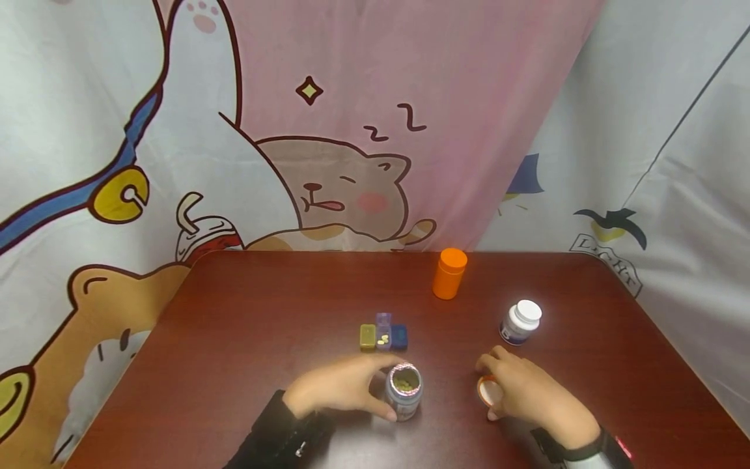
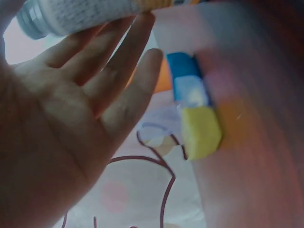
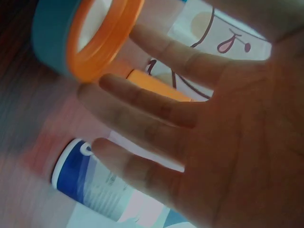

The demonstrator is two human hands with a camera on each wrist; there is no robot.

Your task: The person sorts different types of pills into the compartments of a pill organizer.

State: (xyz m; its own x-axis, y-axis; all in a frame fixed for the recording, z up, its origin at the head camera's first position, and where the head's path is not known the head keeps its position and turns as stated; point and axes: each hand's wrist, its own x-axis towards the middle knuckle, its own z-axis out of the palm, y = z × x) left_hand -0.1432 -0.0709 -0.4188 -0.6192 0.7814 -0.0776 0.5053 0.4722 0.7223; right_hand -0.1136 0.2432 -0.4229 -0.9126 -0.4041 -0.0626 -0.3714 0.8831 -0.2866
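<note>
- Head view: the left hand point(image 1: 340, 385) has thumb and fingers curved round an open grey bottle point(image 1: 403, 408), its mouth up, probably so the tablets point(image 1: 404, 383) inside do not spill; whether its base touches the table is hard to tell.
- The right hand point(image 1: 530, 389) pinches the orange-rimmed lid point(image 1: 491, 392) well apart from the bottle, which seems to leave the mouth unobstructed.
- Just beyond the left hand sits a small pill box point(image 1: 383, 330), its middle flap up and pale pills point(image 1: 383, 340) inside, apparently within easy reach; an orange bottle point(image 1: 449, 276) and a white bottle point(image 1: 520, 323) stand farther off.
- The table point(image 1: 275, 303) is glossy red-brown, backed by a cartoon-printed cloth point(image 1: 469, 85).
- Left wrist view: the grey bottle lies against fairly long, spread fingers; the pill box shows beyond, with the tabletop blurred.
- Right wrist view: the lid is at the fingertips, white liner visible; the thumb's hold cannot be made out here.
</note>
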